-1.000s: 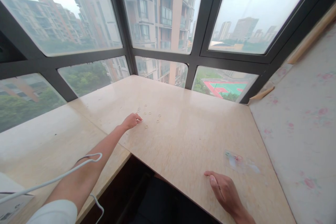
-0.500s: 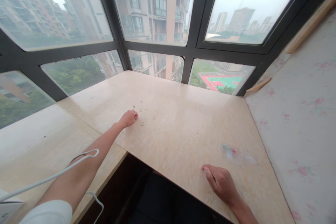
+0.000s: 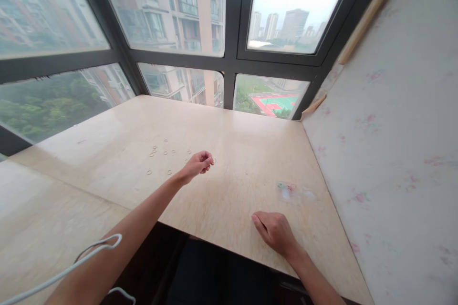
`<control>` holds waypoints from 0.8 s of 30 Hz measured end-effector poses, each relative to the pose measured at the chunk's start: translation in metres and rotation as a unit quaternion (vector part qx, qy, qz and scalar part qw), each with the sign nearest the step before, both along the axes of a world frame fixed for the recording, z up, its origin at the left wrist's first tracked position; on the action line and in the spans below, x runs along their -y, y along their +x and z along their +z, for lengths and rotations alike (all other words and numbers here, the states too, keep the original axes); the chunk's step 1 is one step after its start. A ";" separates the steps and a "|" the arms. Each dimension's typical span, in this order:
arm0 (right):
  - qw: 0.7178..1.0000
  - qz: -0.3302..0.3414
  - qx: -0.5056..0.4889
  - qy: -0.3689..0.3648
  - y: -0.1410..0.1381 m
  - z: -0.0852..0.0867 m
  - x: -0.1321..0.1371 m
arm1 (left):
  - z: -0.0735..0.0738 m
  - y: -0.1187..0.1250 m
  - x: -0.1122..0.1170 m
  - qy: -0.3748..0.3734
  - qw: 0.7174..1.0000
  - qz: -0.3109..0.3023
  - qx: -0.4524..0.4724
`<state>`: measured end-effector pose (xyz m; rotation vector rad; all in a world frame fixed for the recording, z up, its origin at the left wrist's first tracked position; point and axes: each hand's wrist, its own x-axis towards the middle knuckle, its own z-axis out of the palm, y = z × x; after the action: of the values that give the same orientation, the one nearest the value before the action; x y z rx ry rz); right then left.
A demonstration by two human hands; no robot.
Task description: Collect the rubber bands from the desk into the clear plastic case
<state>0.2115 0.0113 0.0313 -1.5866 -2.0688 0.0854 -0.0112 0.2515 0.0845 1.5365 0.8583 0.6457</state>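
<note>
Several small thin rings point(image 3: 162, 153) lie scattered on the pale marbled tabletop point(image 3: 232, 162). My left hand point(image 3: 198, 162) hovers just right of them, fingers pinched together; a tiny ring seems to show at the fingertips, though it is too small to be sure. My right hand point(image 3: 275, 230) rests on the table near the front edge, fingers curled loosely with nothing visible in them. A small clear plastic bag point(image 3: 290, 192) with a coloured print lies just beyond the right hand.
Dark-framed windows point(image 3: 231, 62) wrap the far side of the table. A floral-patterned wall point(image 3: 386, 128) closes off the right. A white cable point(image 3: 71, 267) loops over my left forearm. The table has a dark cutout point(image 3: 200, 271) at the front.
My left hand has lifted away from the cluster of rings and moved right, toward the table's middle. The camera view has swung to the right. The right hand has stayed put.
</note>
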 end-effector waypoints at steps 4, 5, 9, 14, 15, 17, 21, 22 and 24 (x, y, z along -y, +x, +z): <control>1.000 -0.016 -0.003 0.000 -0.001 0.001 -0.001 | 0.001 0.062 0.032 0.023 0.999 -0.040 -0.006; 1.000 -0.021 -0.001 0.001 -0.001 0.002 -0.001 | 0.000 0.076 0.039 0.028 0.998 -0.054 -0.002; 0.999 -0.037 0.009 0.001 0.000 0.002 -0.001 | -0.002 0.124 0.068 0.059 0.993 -0.106 0.000; 0.999 -0.052 0.005 -0.006 0.001 -0.001 -0.002 | -0.010 0.165 0.093 0.183 0.973 -0.137 -0.034; 0.999 -0.054 0.005 -0.008 0.001 -0.002 -0.003 | -0.012 0.171 0.096 0.202 0.968 -0.143 -0.036; 0.998 -0.056 0.008 -0.014 0.002 -0.003 -0.003 | -0.015 0.181 0.100 0.231 0.959 -0.159 -0.041; 0.998 -0.059 0.007 -0.017 0.002 -0.002 -0.003 | -0.016 0.188 0.103 0.254 0.951 -0.172 -0.052; 0.998 -0.059 0.005 -0.016 0.002 -0.001 -0.003 | -0.016 0.187 0.102 0.253 0.952 -0.165 -0.055; 0.998 -0.058 -0.002 -0.012 0.002 -0.001 -0.003 | -0.016 0.181 0.099 0.236 0.959 -0.144 -0.058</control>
<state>0.2137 0.0144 0.0303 -1.7170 -1.9749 0.0728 0.1697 0.1522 0.0680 2.1020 0.5678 0.5718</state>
